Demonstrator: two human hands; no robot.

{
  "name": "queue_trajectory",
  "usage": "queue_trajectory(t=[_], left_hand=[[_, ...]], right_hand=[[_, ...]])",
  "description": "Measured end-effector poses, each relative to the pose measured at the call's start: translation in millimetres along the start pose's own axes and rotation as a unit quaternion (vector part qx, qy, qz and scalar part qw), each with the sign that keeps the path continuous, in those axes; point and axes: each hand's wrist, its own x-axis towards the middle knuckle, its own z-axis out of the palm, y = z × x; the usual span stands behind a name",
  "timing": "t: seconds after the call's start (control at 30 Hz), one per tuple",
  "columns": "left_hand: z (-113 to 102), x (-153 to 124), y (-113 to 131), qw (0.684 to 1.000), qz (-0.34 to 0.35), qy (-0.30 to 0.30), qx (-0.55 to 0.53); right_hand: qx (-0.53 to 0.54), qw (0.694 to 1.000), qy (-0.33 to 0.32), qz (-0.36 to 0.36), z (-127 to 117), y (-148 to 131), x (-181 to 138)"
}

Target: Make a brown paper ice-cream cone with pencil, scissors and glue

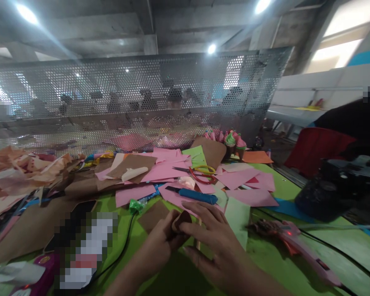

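A small brown felt-like piece, curled into a roll or cone, is held low over the front of the table. My left hand is closed around its left side, the thumb along the roll. From the other side my right hand presses its index finger on the roll, the remaining fingers bent and somewhat apart. A thin tan strip shows between the right fingers; what it belongs to is unclear. Behind my left hand lies a flat brown sheet. Just beyond the hands rests a blue-handled cutter.
Scissors lie on pink sheets. A pink glue gun with a cord is on the right, near a dark pot-like object. Left are a phone and scraps. Cupcake-like pieces stand before a perforated metal panel.
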Motion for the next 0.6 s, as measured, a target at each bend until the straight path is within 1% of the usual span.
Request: queue_trajectory(t=[0.07,0.13,0.27,0.33,0.4,0.47,0.6], left_hand=[[-1,0,0,0.998,0.022,0.000,0.053],[-2,0,1,0.998,0.025,-0.005,0.059],[1,0,2,0.999,-0.018,0.000,-0.038],[1,0,1,0.996,-0.033,0.009,-0.086],[1,0,0,0.994,-0.032,0.009,-0.108],[1,0,0,0.994,-0.024,0.007,-0.103],[2,0,5,0.999,0.000,0.003,-0.053]], right_hand=[[-0.003,1.000,0.000,0.006,2,0,-1],[-0.002,1.000,0.000,0.013,4,0,-1],[0.025,1.000,-0.008,0.017,-1,1,1],[0.040,0.999,0.005,0.016,-6,2,3],[0.034,0.999,0.026,0.016,-9,2,4],[0.007,0.999,0.034,0.015,-9,2,4],[-0.035,0.999,0.010,0.022,-4,0,2]])
